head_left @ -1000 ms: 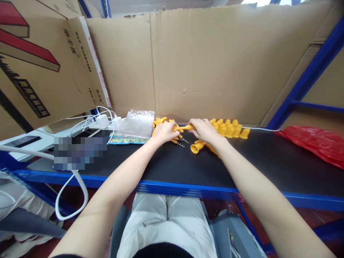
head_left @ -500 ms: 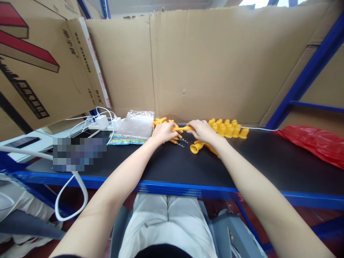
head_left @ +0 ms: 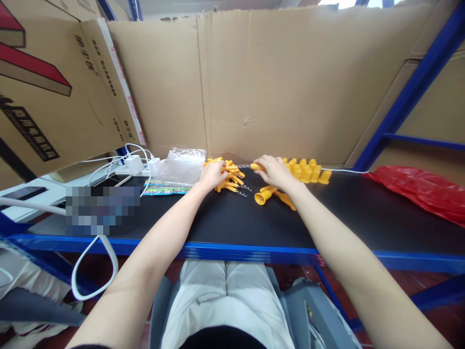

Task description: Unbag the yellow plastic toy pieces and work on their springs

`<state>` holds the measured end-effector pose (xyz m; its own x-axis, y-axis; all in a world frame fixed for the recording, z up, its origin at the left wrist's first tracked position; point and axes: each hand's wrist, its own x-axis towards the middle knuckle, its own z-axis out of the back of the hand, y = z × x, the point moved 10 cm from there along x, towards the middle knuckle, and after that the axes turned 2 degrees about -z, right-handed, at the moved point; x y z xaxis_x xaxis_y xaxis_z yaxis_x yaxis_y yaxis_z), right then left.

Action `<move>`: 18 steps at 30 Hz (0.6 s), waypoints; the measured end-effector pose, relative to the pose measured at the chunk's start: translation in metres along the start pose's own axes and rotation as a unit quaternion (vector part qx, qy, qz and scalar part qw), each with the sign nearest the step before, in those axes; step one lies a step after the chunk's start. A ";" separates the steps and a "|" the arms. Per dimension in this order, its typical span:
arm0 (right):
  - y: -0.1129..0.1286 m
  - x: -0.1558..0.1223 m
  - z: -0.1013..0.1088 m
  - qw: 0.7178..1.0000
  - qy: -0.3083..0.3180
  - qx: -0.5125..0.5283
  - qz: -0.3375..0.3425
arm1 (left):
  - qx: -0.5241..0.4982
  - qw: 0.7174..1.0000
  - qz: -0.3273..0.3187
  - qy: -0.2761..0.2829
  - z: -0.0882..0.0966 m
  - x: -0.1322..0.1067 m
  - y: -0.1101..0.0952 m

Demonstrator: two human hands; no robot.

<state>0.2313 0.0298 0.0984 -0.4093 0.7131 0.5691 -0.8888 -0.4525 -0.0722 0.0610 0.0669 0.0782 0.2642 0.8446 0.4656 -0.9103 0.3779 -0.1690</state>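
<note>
My left hand [head_left: 212, 175] rests at a pile of yellow plastic pieces [head_left: 231, 184], some with thin metal spirals [head_left: 242, 193] like corkscrews. Its fingers are curled on one of the yellow pieces, though they partly hide it. In my right hand [head_left: 273, 173], a short yellow plastic piece [head_left: 257, 166] is pinched and points left. A metal spiral lies in the gap between the two hands; which piece it belongs to is hard to see. Below my right hand lie a yellow funnel-shaped piece [head_left: 262, 197] and a long yellow piece [head_left: 286, 198].
Several yellow cups [head_left: 305, 172] stand in rows behind my right wrist. A red plastic bag [head_left: 417, 191] lies far right. Clear plastic bags [head_left: 181, 167], white chargers with cables [head_left: 135, 165] and a blurred object [head_left: 103, 208] are left. A cardboard wall [head_left: 290, 87] closes the back.
My hands have moved apart. The long yellow piece that spanned them no longer does; a short yellow piece stays in my right hand, and my left hand has shifted left over the pile.
</note>
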 end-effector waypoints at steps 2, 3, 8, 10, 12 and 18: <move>0.001 0.000 0.002 1.000 -0.005 0.013 0.002 | -0.001 1.000 0.014 -0.015 0.002 0.001 0.008; 0.001 0.000 0.003 1.000 -0.008 0.019 0.002 | -0.002 1.000 0.021 -0.023 0.004 0.001 0.012; -0.011 0.001 0.010 0.999 -0.034 0.027 -0.025 | 0.001 0.998 0.043 -0.038 0.006 -0.001 0.029; -0.022 0.000 0.018 0.996 -0.064 0.023 -0.053 | 0.002 0.998 0.046 -0.035 0.004 -0.001 0.034; -0.038 -0.003 0.029 0.990 -0.103 0.009 -0.099 | 0.003 0.998 0.046 -0.029 0.000 0.000 0.039; -0.112 -0.029 0.053 0.933 -0.103 -0.052 -0.340 | -0.007 1.000 0.025 0.016 -0.020 0.005 0.043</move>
<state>0.3540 0.0313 0.1331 0.2955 0.6934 0.6572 -0.9482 0.1287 0.2906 0.0300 0.0950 0.0562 0.2294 0.8738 0.4287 -0.9178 0.3408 -0.2037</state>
